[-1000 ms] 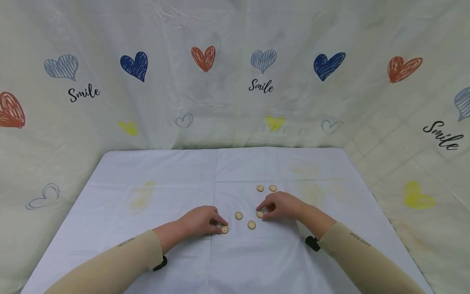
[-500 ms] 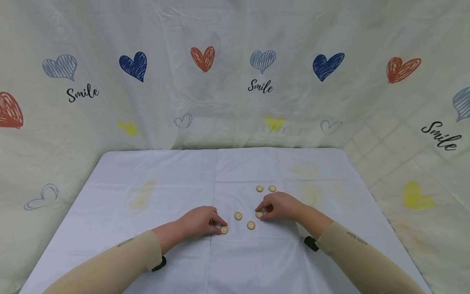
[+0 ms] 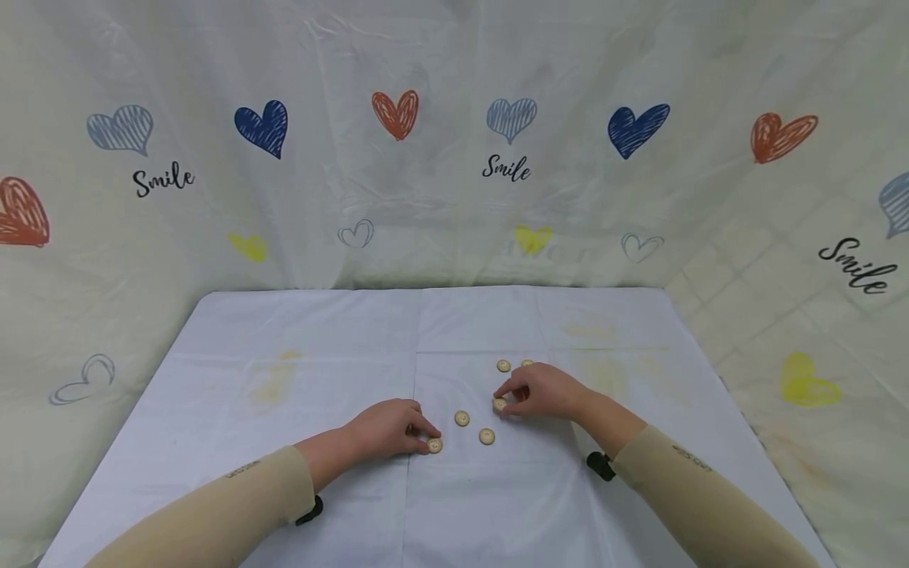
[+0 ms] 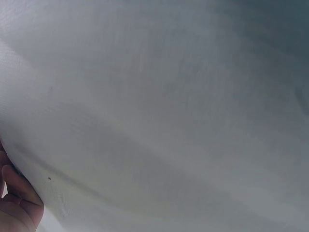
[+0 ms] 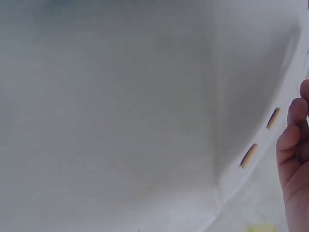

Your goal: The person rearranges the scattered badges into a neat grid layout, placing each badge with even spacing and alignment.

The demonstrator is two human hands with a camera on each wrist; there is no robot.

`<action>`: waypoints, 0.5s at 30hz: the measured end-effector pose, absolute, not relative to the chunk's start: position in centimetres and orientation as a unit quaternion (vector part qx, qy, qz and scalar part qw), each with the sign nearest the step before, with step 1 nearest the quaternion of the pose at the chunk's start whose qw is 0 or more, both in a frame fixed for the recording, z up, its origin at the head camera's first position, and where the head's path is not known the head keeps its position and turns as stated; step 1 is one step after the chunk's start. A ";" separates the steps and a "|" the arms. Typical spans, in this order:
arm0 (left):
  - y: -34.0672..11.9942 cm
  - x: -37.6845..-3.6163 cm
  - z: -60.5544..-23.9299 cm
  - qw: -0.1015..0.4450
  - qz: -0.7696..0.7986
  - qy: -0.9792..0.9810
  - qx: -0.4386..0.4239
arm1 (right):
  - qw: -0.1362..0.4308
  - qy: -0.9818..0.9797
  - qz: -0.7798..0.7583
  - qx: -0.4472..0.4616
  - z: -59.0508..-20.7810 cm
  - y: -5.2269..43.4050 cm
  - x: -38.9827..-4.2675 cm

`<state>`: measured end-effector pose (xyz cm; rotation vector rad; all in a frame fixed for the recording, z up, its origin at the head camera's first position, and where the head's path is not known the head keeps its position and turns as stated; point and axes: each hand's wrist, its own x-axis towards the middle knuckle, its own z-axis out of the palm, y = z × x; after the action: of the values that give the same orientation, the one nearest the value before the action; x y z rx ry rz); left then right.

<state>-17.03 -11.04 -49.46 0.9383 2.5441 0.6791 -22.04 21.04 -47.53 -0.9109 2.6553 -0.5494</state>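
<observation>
Left hand [image 3: 387,427] narrow, with the left button [image 3: 435,446] held at its edge by thumb and finger, down low by the white cloth [image 3: 341,347]. Right hand [image 3: 545,392] narrow too, with the right button [image 3: 499,405] held between thumb and finger. Too small to tell whether lifted or just touching the cloth. Tips too far to the side in both wrist views to show either grip.

Between the two hands, flat on the cloth and well apart from both: the mid button [image 3: 462,419] and, a bit nearer, the low button [image 3: 487,437]. Farther off, past the right hand: the far button [image 3: 503,366] and, partly behind that hand, the hid button [image 3: 527,363].

To do this well, pinch softly and only by the rim, so as not to flip or flick such a flat, small thing. Best to move slowly and low, without dragging the cloth. Mind the right knuckles, very close to the hid button and likely to bump. Let go only once flat.
</observation>
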 end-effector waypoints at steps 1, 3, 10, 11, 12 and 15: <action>-11.1 -17.0 -49.4 0.172 0.239 0.897 0.330 | 0.140 0.918 -0.194 -0.316 -47.4 21.0 -22.2; -11.1 -17.0 -49.4 0.171 0.238 0.897 0.331 | 0.140 0.918 -0.199 -0.315 -47.4 20.7 -22.6; -11.1 -17.1 -49.5 0.171 0.238 0.896 0.333 | 0.142 0.923 -0.207 -0.293 -47.5 19.6 -24.4; -11.1 -17.1 -49.5 0.171 0.238 0.896 0.333 | 0.142 0.924 -0.206 -0.289 -47.5 19.4 -24.7; -11.1 -17.2 -49.6 0.171 0.238 0.896 0.333 | 0.142 0.926 -0.204 -0.284 -47.6 19.2 -25.0; -11.1 -17.2 -49.7 0.173 0.238 0.896 0.333 | 0.142 0.930 -0.203 -0.273 -47.6 18.6 -25.8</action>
<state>-17.24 -11.11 -49.72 0.9450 2.5418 0.6738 -25.79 18.57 -47.62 -0.7868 2.6818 -0.5861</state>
